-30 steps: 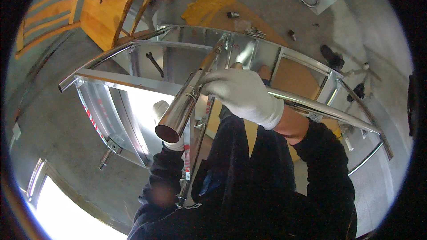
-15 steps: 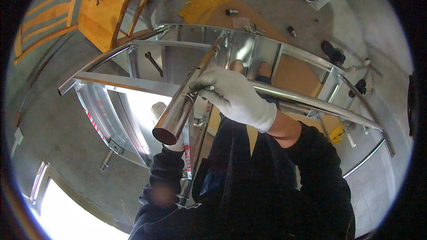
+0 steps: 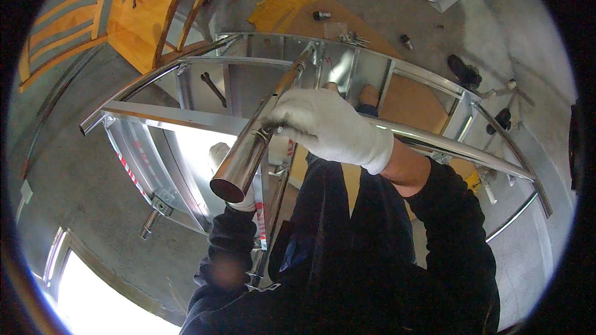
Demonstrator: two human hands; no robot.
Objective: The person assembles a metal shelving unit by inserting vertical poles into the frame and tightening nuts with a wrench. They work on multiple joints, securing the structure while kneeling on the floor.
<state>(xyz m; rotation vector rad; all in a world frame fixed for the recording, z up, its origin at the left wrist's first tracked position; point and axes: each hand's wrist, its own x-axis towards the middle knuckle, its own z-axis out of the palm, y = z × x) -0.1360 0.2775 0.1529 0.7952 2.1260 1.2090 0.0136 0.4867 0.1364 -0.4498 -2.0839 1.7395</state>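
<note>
A shiny round metal tube [image 3: 241, 167] points toward me, its open end at the lower left. My right hand [image 3: 335, 125], in a white glove, bends over the tube's right side. Its thumb and fingers pinch a small silvery bolt [image 3: 280, 129] against the tube, near a collar-like ring. My left hand [image 3: 217, 154], also gloved, is cupped round the tube's far left side from below; the tube hides most of it. The tube is joined to a large metal frame [image 3: 167, 116] with curved rails and crossbars.
An open-ended wrench [image 3: 214, 89] lies within the frame. A wooden chair [image 3: 139, 22] lies at the upper left with wrenches on it. Cardboard with yellow wrapping [image 3: 282, 5], loose bolts [image 3: 354, 38] and black-and-silver fittings [image 3: 321, 16] are beyond the frame. A long chrome rail [image 3: 459, 147] runs right.
My right hand has shifted slightly right and its wrist has turned, with the fingertips still at the bolt. Less of the bolt shows beyond the fingers. The left hand has barely moved.
</note>
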